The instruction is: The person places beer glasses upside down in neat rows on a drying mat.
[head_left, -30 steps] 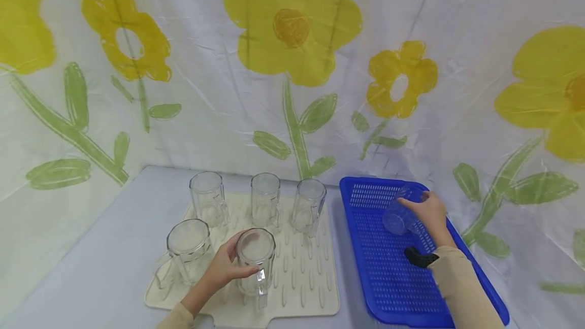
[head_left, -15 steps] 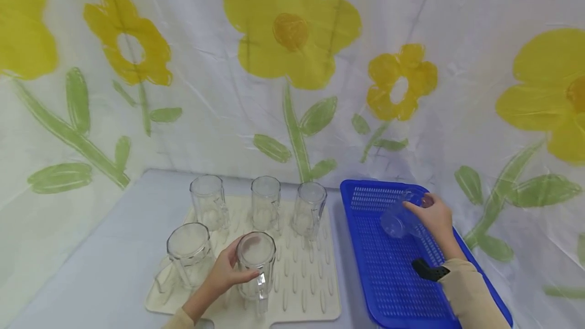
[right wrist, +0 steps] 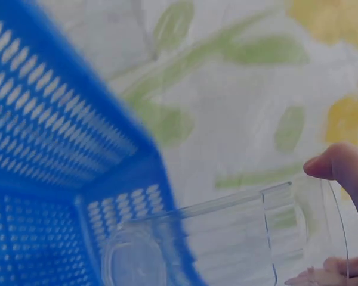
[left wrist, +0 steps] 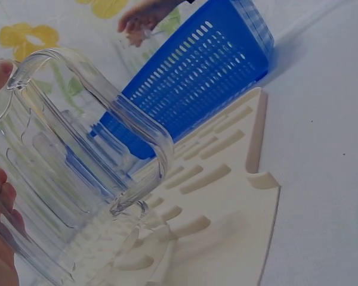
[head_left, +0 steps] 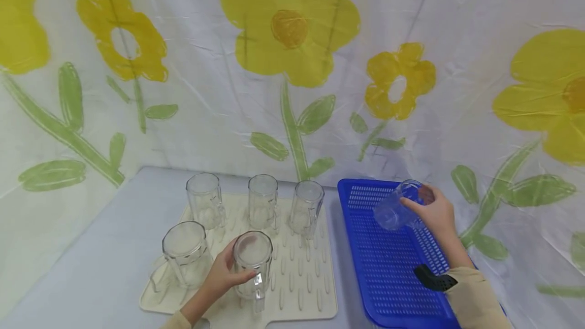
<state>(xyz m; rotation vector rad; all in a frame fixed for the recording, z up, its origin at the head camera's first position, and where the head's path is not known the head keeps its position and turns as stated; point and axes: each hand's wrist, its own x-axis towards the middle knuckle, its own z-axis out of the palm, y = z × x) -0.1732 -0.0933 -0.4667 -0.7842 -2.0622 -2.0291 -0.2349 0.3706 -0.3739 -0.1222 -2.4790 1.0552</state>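
My left hand (head_left: 224, 270) grips a clear glass mug (head_left: 253, 258) near its rim, at the front of a cream drying mat (head_left: 306, 288). The left wrist view shows this mug's handle (left wrist: 149, 137), with fingers (left wrist: 3, 196) curled round the glass. Over the back of a blue plastic basket (head_left: 397, 273), my right hand (head_left: 436, 212) grips another clear mug (head_left: 395, 209) by its rim. That mug is tilted, its base lower and to the left. In the right wrist view its base (right wrist: 134, 262) overlaps the basket's corner, and the thumb (right wrist: 322, 164) presses the rim.
Three upright glass mugs line the back of the mat: a left one (head_left: 204, 202), a middle one (head_left: 262, 202) and a right one (head_left: 306, 207). A wider mug (head_left: 186, 253) stands at front left. Behind the white table (head_left: 105, 248) hangs a flowered curtain (head_left: 201, 90).
My right hand has raised the mug from the basket floor and tilted it further, shifting slightly to the right. My left hand keeps its grip on its mug in the same place.
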